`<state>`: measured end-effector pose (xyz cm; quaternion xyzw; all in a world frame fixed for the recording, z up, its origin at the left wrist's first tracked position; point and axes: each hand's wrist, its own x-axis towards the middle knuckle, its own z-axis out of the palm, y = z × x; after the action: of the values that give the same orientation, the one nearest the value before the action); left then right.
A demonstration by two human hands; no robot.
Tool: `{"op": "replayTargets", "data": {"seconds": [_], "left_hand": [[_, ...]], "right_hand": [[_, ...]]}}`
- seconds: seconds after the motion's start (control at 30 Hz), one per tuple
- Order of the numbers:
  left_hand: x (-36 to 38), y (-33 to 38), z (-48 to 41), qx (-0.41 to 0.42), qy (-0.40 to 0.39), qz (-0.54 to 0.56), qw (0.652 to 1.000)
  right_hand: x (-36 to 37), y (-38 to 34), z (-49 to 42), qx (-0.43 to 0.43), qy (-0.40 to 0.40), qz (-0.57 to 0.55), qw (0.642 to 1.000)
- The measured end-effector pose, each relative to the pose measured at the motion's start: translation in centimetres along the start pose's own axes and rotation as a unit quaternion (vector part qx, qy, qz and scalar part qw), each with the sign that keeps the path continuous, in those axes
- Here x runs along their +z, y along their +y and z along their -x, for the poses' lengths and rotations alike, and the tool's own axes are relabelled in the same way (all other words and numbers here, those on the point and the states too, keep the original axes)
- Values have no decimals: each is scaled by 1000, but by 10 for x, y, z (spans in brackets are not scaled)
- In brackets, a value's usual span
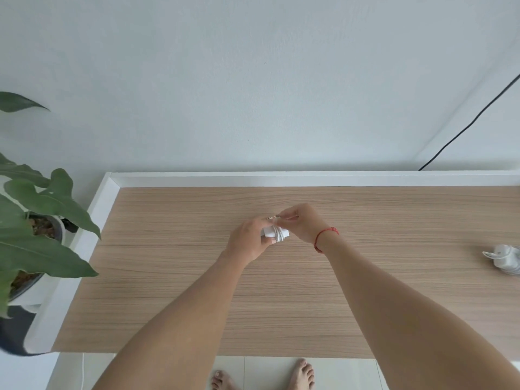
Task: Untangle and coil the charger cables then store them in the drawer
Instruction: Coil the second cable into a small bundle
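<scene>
Coils (279, 235) are threatening to spring loose if my right hand (301, 224), pinching the cable tip (277, 217), slips while my left hand (250, 241) is gripping the charger (267, 231).

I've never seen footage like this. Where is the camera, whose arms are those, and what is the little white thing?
No machine here: a person wears one wide-angle camera on the head, looking down, so you see both arms and the bare feet below. The left hand grips a white charger with its cable wound round it; the right hand pinches the cable end just above. They work at a wood-topped table. A second charger, already bundled, lies near its right edge. A potted plant stands to the left. No drawer is in view.
</scene>
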<state>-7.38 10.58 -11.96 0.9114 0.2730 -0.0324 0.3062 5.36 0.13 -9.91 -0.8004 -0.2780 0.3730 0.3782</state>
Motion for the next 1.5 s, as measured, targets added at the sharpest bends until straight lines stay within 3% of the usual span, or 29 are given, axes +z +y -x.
{"op": "replayTargets", "data": {"seconds": [0.27, 0.63, 1.0, 1.2, 1.5], "left_hand": [[5, -11, -1, -29, -4, 80, 996], [2, -14, -3, -41, -7, 207, 978], [5, -4, 1, -65, 16, 171, 983], [9, 0, 8, -76, 35, 162, 983], [7, 1, 10, -62, 33, 129, 989]], "right_hand": [[2, -1, 8, -15, 5, -50, 999], [12, -17, 4, -18, 11, 37, 999], [26, -23, 5, 31, 79, 152, 985], [28, -34, 4, 121, 39, 230, 965], [33, -41, 3, 120, -29, 359, 925]]}}
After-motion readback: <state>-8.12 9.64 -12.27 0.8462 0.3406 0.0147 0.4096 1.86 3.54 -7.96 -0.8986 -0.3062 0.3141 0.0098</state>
